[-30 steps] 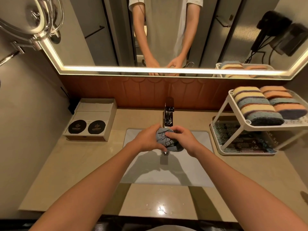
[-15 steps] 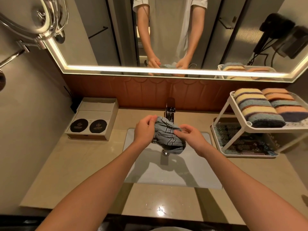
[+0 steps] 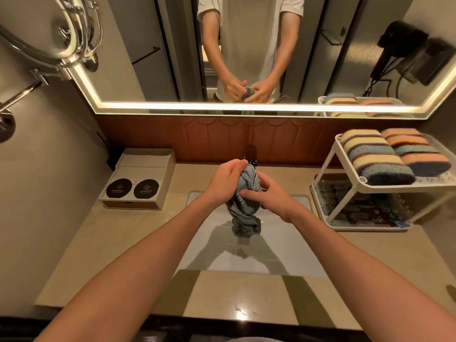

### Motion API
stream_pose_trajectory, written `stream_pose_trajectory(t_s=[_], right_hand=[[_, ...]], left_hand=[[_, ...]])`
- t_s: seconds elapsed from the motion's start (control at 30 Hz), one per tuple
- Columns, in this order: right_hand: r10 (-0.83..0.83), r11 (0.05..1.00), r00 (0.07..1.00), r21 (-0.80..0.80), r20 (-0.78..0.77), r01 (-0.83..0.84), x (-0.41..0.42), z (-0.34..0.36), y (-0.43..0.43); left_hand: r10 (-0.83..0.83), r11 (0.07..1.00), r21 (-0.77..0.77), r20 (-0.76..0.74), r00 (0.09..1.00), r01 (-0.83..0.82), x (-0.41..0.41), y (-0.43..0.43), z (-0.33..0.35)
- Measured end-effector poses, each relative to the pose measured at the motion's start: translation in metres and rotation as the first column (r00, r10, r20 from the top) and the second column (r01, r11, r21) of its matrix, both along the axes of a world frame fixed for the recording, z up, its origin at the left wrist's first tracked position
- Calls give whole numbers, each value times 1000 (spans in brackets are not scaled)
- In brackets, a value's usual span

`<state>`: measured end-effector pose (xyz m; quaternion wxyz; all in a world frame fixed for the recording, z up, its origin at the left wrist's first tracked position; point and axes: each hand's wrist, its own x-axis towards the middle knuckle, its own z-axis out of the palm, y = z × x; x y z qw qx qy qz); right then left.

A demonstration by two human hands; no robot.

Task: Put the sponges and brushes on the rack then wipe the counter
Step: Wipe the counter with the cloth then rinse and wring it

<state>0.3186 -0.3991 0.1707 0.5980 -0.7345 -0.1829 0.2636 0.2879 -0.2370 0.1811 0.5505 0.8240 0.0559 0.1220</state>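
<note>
Left hand: centre of the frame, fingers curled round the upper part of a grey-blue cloth, thumb on top.
Right hand: just right of the left hand, fingers and thumb pinching the cloth's side.
Cloth: bunched and twisted between both hands, held above the sink; its loose end hangs down below the hands.
Sink: pale rectangular basin set in the counter, centre of the frame, with the arms' shadows across it.
Faucet: just above the hands in the frame, mostly hidden by them.
Counter: beige stone, glossy; a few bright wet spots on the front strip at bottom centre.
Rack: white, two tiers, at the right edge on the counter.
Sponges: two rows lying on the rack's top tier, striped yellow, blue and orange.
Lower tier: dark items behind the mesh; I cannot tell what they are.
Box: left of the sink against the wall, two round black discs on its front part.
Mirror: top of the frame, lit edge, reflecting both hands on the cloth.
</note>
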Motion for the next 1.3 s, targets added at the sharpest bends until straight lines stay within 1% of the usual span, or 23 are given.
stream_pose_trajectory(t_s=[0.07, 0.13, 0.17, 0.2, 0.23, 0.3, 0.33, 0.37, 0.47, 0.53, 0.57, 0.6, 0.67, 0.73, 0.8, 0.87, 0.93, 1.0, 1.03, 1.1, 1.13, 1.23, 1.3], right_hand=[[48, 997, 998, -59, 36, -46, 5, 3, 0], [9, 999, 995, -47, 101, -4, 4, 4, 2], [-48, 999, 994, 1, 99, 48, 3, 4, 3], [-107, 991, 993, 81, 43, 103, 1, 3, 4], [-147, 974, 988, 165, -56, 154, -1, 3, 6], [-155, 939, 963, 270, -222, 214, -2, 3, 8], [-160, 929, 954, 288, -252, 232, -1, 4, 10], [-175, 919, 948, 302, -268, 255, 1, 6, 10], [-227, 881, 915, 329, -334, 339, 9, 14, 7], [-212, 865, 896, 352, -389, 357, 14, 16, 3], [-213, 871, 901, 344, -378, 350, 16, 17, 2], [-236, 884, 913, 316, -332, 344, 17, 17, 0], [-320, 905, 931, 234, -178, 356, 19, 21, -6], [-366, 908, 928, 192, -70, 373, 22, 24, -14], [-374, 914, 927, 164, -9, 370, 26, 24, -22], [-344, 935, 937, 118, 57, 336, 26, 23, -29], [-305, 953, 939, 53, 159, 300, 25, 18, -33], [-269, 960, 932, -7, 243, 279, 23, 15, -36], [-261, 962, 931, -12, 254, 273, 23, 14, -36], [-286, 957, 935, 26, 208, 287, 21, 12, -34], [-306, 952, 936, 48, 175, 302, 20, 13, -34], [-331, 943, 939, 71, 91, 325, 22, 10, -36], [-335, 941, 941, 64, 44, 332, 25, 6, -41]], left_hand=[[-10, 995, 96, 2, 1000, 10, 4, 0, -2], [29, 994, 106, -22, 999, -27, 0, 0, -5], [46, 996, 72, -42, 998, -43, -3, 1, -10], [50, 999, 18, -77, 996, -49, -8, 2, -14], [29, 997, -63, -125, 992, -37, -13, 4, -18], [-96, 958, -285, -225, 970, 29, -26, 6, -29], [-150, 937, -343, -250, 956, 57, -31, 8, -32], [-163, 938, -340, -268, 949, 65, -36, 10, -34], [-40, 982, -188, -258, 965, -10, -37, 19, -39], [13, 989, -143, -209, 978, -44, -32, 22, -34], [38, 989, -133, -190, 981, -65, -28, 23, -29], [61, 989, -124, -174, 983, -83, -25, 23, -24], [98, 988, -102, -165, 981, -116, -18, 27, -15], [135, 985, -80, -188, 973, -152, -13, 33, -13], [166, 981, -60, -216, 962, -183, -11, 41, -15], [198, 979, -14, -192, 961, -204, -10, 47, -16], [223, 974, 65, -141, 965, -216, -11, 50, -14], [243, 953, 210, -92, 966, -220, -13, 53, -10], [260, 926, 301, -70, 963, -228, -13, 55, -8], [318, 858, 435, -33, 947, -273, -15, 58, -7], [346, 848, 437, -27, 938, -300, -14, 59, -8], [356, 876, 362, -42, 934, -318, -11, 62, -11], [337, 869, 395, -32, 941, -298, -11, 64, -14]])
